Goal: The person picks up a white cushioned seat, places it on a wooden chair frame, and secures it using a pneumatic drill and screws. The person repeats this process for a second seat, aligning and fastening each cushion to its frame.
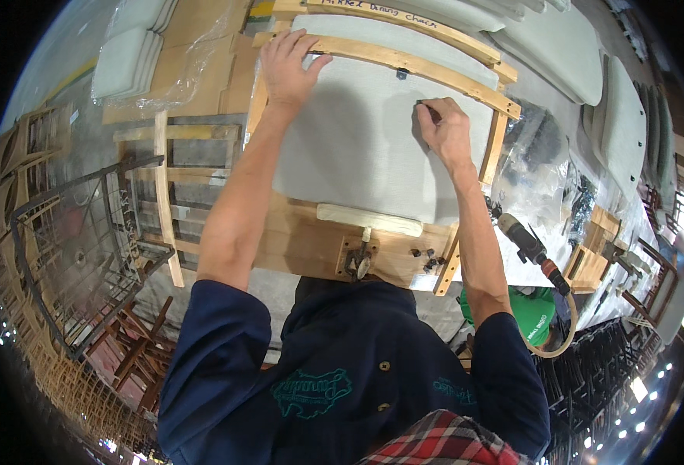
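Observation:
A light grey upholstered panel lies in front of me inside a wooden jig, with a pale wooden bar across its far part. My left hand rests over the bar's left end, fingers stretched and thumb apart, near a small dark fitting. A black clip sits at the bar's near edge, around its middle. My right hand is closed above the panel's right side. It pinches a small dark piece, mostly hidden by the fingers.
Nearest me are a toggle clamp with a padded wooden bar and several small black pieces. A power drill with a hose lies right. Stacked grey panels stand far right. A green-shirted person is nearby.

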{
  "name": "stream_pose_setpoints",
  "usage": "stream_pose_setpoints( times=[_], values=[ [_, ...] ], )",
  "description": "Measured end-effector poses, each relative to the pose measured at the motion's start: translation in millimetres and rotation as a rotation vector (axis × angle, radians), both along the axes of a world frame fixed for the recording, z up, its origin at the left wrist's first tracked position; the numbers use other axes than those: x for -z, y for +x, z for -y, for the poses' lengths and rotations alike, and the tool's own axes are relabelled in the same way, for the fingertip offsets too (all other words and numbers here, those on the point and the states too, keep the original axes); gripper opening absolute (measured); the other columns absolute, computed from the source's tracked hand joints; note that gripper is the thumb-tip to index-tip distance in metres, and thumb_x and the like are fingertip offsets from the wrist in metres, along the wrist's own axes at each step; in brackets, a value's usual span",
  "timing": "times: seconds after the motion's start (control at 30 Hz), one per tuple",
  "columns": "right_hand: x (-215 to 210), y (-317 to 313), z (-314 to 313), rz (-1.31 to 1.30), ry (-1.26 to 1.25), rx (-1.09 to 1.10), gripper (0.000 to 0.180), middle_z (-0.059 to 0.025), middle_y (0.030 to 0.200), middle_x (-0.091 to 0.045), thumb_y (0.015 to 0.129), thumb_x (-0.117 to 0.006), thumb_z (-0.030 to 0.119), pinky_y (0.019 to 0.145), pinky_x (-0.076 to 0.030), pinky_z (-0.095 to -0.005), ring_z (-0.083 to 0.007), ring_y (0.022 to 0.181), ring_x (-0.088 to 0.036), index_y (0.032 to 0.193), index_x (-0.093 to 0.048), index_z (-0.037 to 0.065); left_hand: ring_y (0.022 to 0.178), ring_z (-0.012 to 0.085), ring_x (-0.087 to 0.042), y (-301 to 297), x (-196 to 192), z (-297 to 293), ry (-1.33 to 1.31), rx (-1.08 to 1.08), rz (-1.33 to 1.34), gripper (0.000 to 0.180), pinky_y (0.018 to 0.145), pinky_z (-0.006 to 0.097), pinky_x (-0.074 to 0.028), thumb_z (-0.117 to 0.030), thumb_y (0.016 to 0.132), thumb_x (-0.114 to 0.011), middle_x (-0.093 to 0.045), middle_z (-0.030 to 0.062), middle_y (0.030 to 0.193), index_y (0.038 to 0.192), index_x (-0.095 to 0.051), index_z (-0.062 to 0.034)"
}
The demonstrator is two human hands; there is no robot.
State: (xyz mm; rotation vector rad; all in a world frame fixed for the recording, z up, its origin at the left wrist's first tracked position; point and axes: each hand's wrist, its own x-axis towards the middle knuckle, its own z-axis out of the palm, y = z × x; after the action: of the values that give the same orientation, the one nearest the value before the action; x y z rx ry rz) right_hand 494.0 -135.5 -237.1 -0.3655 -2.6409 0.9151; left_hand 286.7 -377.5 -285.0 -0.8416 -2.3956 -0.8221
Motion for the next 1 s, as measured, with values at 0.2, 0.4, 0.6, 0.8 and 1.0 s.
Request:
stream_pose_setpoints(
  times=[0.2, 0.4, 0.6, 0.8, 1.0],
  values=[
    [5, 21, -40, -0.199, 0.148, 0.329, 0.009, -0.0164, 0.085, -0.068, 0.087, -0.075, 0.007, 0.066, -0.055, -0.0383, -0.0285, 0.068, -0.068, 0.093, -0.075, 0.001, 0.115, 0.0275, -0.059, -15, -9, 11, -0.060, 0.021, 0.083, 0.044, 0.103, 0.041, -0.042, -0.045, 0.073, -0.086, -0.071, 0.0009, 0.119, 0.105, -0.079, -0.0160],
    [29, 26, -65, -0.234, 0.304, 0.139, 0.010, -0.0153, 0.090, -0.070, 0.084, -0.075, 0.004, 0.067, -0.055, -0.0368, -0.0296, 0.071, -0.068, 0.094, -0.077, 0.002, 0.117, 0.0238, -0.055, -12, -16, 7, -0.161, 0.027, 0.074, 0.043, 0.103, 0.042, -0.040, -0.047, 0.077, -0.082, -0.069, -0.0010, 0.118, 0.109, -0.078, -0.0181],
    [34, 34, -55, -0.256, -0.124, 0.349, 0.017, -0.0136, 0.092, -0.073, 0.083, -0.079, 0.009, 0.074, -0.057, -0.0351, -0.0244, 0.078, -0.071, 0.098, -0.078, 0.000, 0.116, 0.0264, -0.055, -15, -22, 10, -0.201, 0.057, 0.101, 0.044, 0.103, 0.042, -0.041, -0.046, 0.078, -0.083, -0.070, 0.0024, 0.116, 0.109, -0.077, -0.0149],
    [28, 20, -60, -0.099, -0.139, 0.519, 0.025, -0.0122, 0.086, -0.078, 0.084, -0.080, 0.019, 0.077, -0.057, -0.0311, -0.0177, 0.077, -0.074, 0.100, -0.078, 0.000, 0.117, 0.0287, -0.056, -11, -20, 10, -0.161, 0.057, 0.077, 0.048, 0.104, 0.042, -0.042, -0.045, 0.077, -0.085, -0.070, 0.0053, 0.118, 0.112, -0.076, -0.0134],
    [33, 8, -58, -0.043, -0.003, 0.653, 0.022, -0.0173, 0.083, -0.075, 0.081, -0.078, 0.021, 0.075, -0.056, -0.0391, -0.0315, 0.075, -0.073, 0.089, -0.079, 0.000, 0.119, 0.0298, -0.057, -6, -32, 12, -0.088, 0.089, 0.127, 0.054, 0.106, 0.043, -0.043, -0.045, 0.076, -0.086, -0.069, 0.0079, 0.121, 0.115, -0.074, -0.0096]
  ],
)
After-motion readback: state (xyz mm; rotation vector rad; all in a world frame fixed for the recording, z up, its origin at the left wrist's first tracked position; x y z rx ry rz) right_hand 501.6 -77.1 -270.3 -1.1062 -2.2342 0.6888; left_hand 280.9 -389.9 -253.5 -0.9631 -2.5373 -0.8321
